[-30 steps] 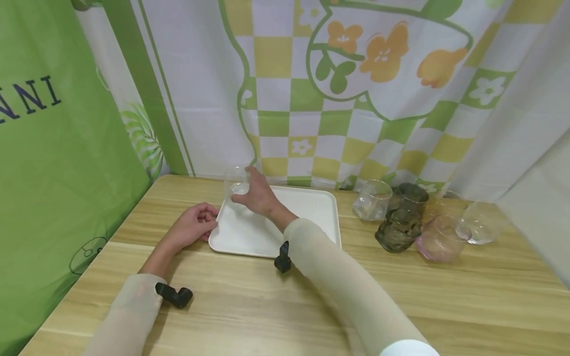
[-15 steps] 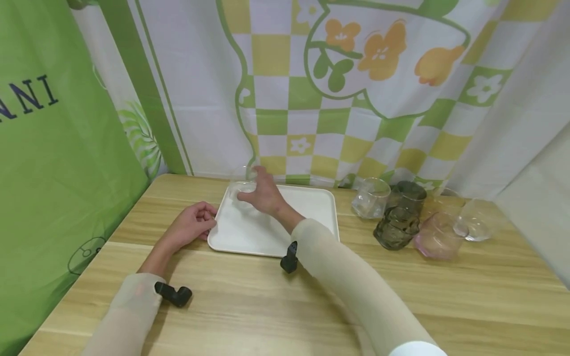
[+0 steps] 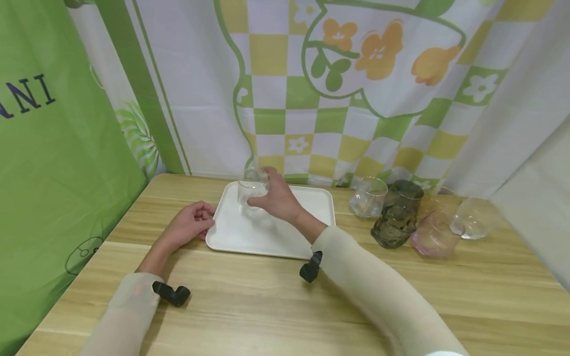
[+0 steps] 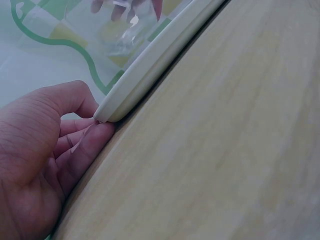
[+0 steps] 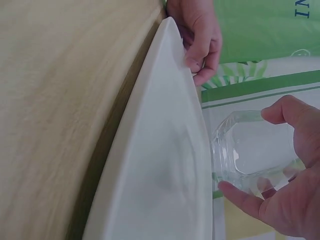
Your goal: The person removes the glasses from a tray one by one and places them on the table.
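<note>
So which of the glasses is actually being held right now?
The clear glass over the white tray, gripped by the right hand. The other glasses stand untouched, grouped on the table right of the tray.

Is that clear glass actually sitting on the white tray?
Apart. In the right wrist view the clear glass, gripped by the right hand, hangs off the white tray, curtain showing between them.
</note>
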`<state>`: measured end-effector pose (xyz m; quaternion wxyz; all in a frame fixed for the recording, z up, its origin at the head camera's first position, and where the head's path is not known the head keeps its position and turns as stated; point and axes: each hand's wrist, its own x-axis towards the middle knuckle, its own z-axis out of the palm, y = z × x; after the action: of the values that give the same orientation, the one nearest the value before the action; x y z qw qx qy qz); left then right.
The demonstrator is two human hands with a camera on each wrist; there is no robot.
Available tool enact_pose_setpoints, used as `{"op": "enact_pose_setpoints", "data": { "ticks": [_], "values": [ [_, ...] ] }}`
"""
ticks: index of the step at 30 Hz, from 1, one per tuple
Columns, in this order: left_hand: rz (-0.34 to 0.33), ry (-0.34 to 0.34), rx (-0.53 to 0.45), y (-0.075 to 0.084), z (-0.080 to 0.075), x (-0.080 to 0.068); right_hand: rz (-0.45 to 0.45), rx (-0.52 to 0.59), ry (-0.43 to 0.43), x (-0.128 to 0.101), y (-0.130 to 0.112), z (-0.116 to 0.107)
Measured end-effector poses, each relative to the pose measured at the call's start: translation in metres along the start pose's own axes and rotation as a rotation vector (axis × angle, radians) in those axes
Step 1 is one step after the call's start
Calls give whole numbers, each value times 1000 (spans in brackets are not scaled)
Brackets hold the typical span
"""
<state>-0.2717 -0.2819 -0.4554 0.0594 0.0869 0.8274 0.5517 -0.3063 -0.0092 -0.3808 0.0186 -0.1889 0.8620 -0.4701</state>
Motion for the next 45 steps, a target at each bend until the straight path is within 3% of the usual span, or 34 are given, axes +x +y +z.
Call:
{"op": "enact_pose_setpoints", "data": {
  "ticks": [23, 37, 41, 45],
  "values": [
    [0, 12, 36, -2, 0, -1, -8, 99, 52, -108, 32, -88],
    [-1, -2, 27, -3, 2, -1, 83, -46, 107, -180, 51, -146],
    [-1, 2, 16, 1, 2, -3, 47, -89, 154, -196, 56, -156],
    [3, 6, 14, 2, 2, -4, 34, -62, 163, -212, 62, -168]
  ]
}}
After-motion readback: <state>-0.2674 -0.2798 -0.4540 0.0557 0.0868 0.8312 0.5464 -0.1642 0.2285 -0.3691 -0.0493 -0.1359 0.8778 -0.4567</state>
